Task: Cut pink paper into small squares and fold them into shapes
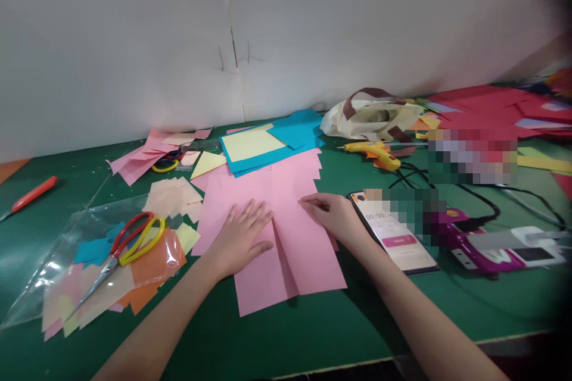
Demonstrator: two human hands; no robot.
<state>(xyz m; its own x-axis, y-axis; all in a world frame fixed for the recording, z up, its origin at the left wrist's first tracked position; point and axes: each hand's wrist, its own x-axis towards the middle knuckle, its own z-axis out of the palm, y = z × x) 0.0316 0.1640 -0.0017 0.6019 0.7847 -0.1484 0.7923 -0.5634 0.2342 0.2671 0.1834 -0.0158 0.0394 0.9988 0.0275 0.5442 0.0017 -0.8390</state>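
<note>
Pink paper (308, 250) lies in front of me with a raised fold down its middle, over more pink sheets. My left hand (243, 238) rests flat on it, left of the fold, fingers spread. On the right part of the paper, my right hand (328, 214) is closed in a pinch. Something thin and dark seems to show at its fingertips, too small to name. Just beyond the hands are blue sheets (297, 130) and a pale yellow sheet (252, 146).
At left, scissors (129, 244) lie on a clear plastic bag (58, 250) with paper pieces, beside a red-handled tool (36, 193). A phone (395, 235) sits right of my right hand. Farther right are a yellow glue gun (373, 153), cables and a purple power strip (480, 253).
</note>
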